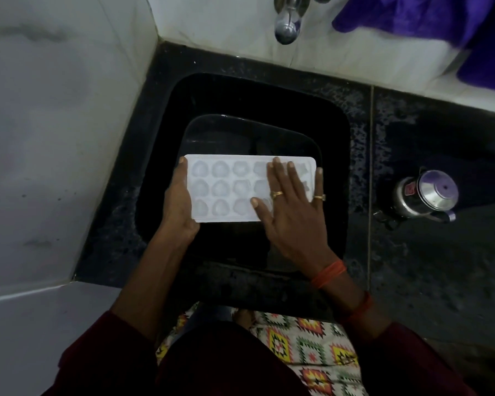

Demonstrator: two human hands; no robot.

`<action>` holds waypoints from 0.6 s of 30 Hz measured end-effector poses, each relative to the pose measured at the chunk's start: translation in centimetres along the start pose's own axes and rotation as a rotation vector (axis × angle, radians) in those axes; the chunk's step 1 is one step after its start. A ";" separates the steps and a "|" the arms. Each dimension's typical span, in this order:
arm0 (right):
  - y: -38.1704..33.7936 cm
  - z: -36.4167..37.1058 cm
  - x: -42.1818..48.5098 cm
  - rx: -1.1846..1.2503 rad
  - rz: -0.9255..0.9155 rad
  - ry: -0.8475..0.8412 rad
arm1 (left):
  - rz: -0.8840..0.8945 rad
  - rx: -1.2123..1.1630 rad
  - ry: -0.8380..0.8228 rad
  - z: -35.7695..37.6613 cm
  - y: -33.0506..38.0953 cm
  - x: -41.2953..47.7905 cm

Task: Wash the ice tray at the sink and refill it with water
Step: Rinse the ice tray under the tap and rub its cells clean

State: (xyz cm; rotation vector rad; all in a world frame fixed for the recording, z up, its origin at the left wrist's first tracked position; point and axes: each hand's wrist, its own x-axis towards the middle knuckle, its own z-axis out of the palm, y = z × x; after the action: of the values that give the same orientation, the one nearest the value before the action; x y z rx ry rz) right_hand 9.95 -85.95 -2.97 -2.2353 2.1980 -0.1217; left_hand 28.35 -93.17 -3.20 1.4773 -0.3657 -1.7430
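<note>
Both hands hold the ice tray (226, 190) over the sink (337, 155) (right fingers (276, 175) spread flat, perhaps hiding cells).

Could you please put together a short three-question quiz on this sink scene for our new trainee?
1. True or false: water is running from the tap onto the ice tray.
2. Which hand lies flat across the tray's top? A) left hand B) right hand C) neither
3. Fill in: the metal kettle stands on the dark counter to the person's ____.

Key:
1. False; no stream shows.
2. B; the right hand spreads over the tray's right part, while the left hand grips its left end above the black sink.
3. Right.
</note>
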 end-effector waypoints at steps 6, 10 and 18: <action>1.4 0.4 0.0 0.028 0.046 -0.003 | 0.003 0.012 -0.006 0.0 0.2 0.2; -2.4 0.0 -0.2 0.081 -0.040 -0.051 | -0.015 -0.027 -0.025 1.1 0.0 0.0; -2.6 0.5 -1.1 0.039 -0.135 -0.034 | -0.045 -0.069 -0.086 2.0 0.8 0.0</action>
State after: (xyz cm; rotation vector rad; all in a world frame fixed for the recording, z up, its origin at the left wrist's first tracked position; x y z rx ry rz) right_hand 12.52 -84.82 -3.41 -2.3445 2.0098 -0.1254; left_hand 26.81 -94.24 -2.13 1.3747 -0.3161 -1.8405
